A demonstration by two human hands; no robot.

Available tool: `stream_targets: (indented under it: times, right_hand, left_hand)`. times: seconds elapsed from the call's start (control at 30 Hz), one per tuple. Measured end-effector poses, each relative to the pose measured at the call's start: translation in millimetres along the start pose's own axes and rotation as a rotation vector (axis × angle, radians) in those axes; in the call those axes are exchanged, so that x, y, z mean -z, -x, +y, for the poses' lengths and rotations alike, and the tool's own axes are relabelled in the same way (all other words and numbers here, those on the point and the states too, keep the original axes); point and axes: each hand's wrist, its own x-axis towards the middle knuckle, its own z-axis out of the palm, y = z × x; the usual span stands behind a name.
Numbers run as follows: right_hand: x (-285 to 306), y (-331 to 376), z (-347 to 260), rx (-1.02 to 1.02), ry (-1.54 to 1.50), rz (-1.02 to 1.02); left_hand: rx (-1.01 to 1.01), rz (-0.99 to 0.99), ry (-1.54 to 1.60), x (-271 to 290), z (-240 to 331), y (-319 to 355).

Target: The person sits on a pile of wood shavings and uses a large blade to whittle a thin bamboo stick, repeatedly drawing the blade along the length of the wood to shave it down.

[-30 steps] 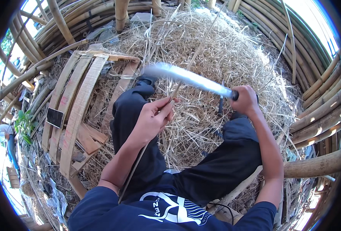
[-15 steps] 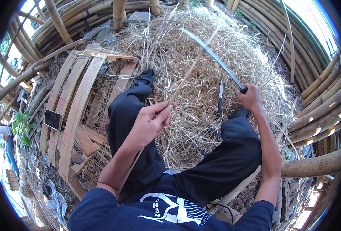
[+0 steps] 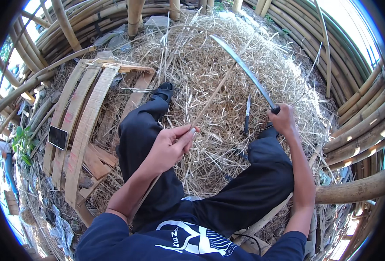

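My left hand (image 3: 168, 145) pinches a long thin bamboo strip (image 3: 214, 96) between thumb and fingers. The strip slants up and to the right from the grip, and its lower part runs back along my left forearm. In my right hand (image 3: 283, 119) is the black handle of a machete (image 3: 244, 69) with a long, slightly curved blade. That blade points up and to the left, crossing the far part of the strip; whether they touch I cannot tell. A smaller knife (image 3: 247, 115) with a dark handle lies on the shavings between my legs, left of my right hand.
Pale bamboo shavings (image 3: 201, 48) cover the ground ahead. At left stands a wooden slatted crate (image 3: 90, 126) with a phone (image 3: 58, 137) on it. Stacked bamboo poles (image 3: 353, 148) line the right side, and a person (image 3: 3, 156) is at the far left.
The machete has shifted a little to the right and nearer, and its blade now crosses the strip farther along. My left hand stays almost in place, still pinching the strip.
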Motion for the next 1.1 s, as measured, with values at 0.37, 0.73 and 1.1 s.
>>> stream_targets:
  times: [0.37, 0.73, 1.1]
  right_hand:
    - [-3, -15, 12, -0.094, 0.051, -0.032]
    - [-6, -29, 32, -0.239, 0.11, 0.057]
    - [-16, -30, 55, -0.098, -0.112, 0.038]
  left_hand:
    - [-0.007, -0.022, -0.08, -4, 3, 3]
    - [0.027, -0.078, -0.019, 1, 5, 5]
    - [0.05, -0.116, -0.039, 6, 7, 10]
